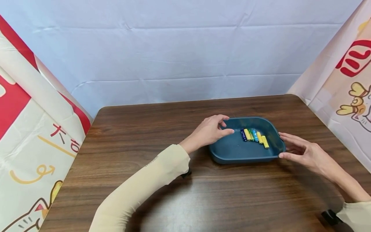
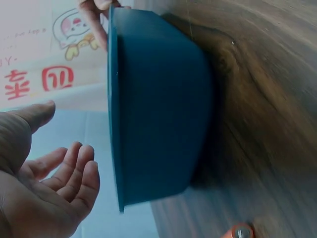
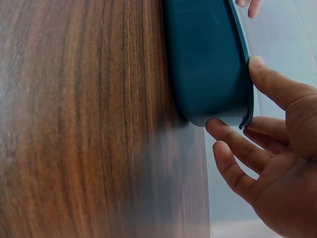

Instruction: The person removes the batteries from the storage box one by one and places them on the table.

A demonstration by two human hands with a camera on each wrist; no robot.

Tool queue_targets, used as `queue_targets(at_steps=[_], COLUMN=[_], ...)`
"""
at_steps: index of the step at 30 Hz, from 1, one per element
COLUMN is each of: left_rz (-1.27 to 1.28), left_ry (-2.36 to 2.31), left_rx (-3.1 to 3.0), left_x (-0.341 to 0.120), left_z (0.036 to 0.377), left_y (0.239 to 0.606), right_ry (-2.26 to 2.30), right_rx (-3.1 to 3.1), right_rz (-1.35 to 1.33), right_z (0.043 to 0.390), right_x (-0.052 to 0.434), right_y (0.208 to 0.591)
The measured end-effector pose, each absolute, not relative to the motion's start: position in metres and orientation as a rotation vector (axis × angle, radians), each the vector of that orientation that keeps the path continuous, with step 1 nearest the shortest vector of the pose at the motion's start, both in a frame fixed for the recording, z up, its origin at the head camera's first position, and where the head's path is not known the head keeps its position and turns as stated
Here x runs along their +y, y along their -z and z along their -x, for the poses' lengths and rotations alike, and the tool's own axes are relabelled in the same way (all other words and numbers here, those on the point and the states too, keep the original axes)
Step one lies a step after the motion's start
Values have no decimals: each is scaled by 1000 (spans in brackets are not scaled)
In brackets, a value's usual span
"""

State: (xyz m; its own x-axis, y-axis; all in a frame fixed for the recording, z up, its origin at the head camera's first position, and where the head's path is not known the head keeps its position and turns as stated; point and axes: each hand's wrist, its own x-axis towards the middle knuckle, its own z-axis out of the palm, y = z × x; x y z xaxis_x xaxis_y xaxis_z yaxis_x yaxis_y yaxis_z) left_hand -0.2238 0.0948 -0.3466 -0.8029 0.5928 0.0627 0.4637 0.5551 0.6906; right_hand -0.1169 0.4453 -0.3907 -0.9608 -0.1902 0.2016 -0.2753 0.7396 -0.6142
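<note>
A dark teal plastic tray (image 1: 232,151) with a raised rim sits on the right part of the table. Several batteries (image 1: 255,137), dark blue, yellow, green and light blue, lie side by side in a row on its floor. Over the tray's left end is my left hand (image 1: 210,129), thumb and fingers spread apart and nothing between them. At the opposite end, my right hand (image 1: 310,154) touches the rim from outside with its thumb and fingertips. The right wrist view shows the thumb (image 3: 272,82) against the rim and the fingers extended around the end.
The brown wooden table (image 1: 130,154) runs back to a pale cloth wall (image 1: 185,54). Printed cloths hang at the left and right sides. In the left wrist view, an orange-sided cylinder with a metal end (image 2: 241,231) lies on the table near the tray.
</note>
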Motion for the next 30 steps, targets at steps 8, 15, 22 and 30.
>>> queue_targets(at_steps=[8,15,22,30], left_rz=[-807,-711,-646,-651], left_ry=[-885,-705,-628,-586], left_rx=[2689,2723,2724,2749], left_x=[129,154,171,185], left_z=[224,229,234,242], left_y=[358,365,369,379], right_ry=[-1015,-1009,-1002,-995], right_rx=[-2817,-2809,-2814,-2810], right_rz=[-369,-377,-359,-364], right_z=[116,117,117,116], right_x=[446,445,445,445], right_y=[391,390,390,391])
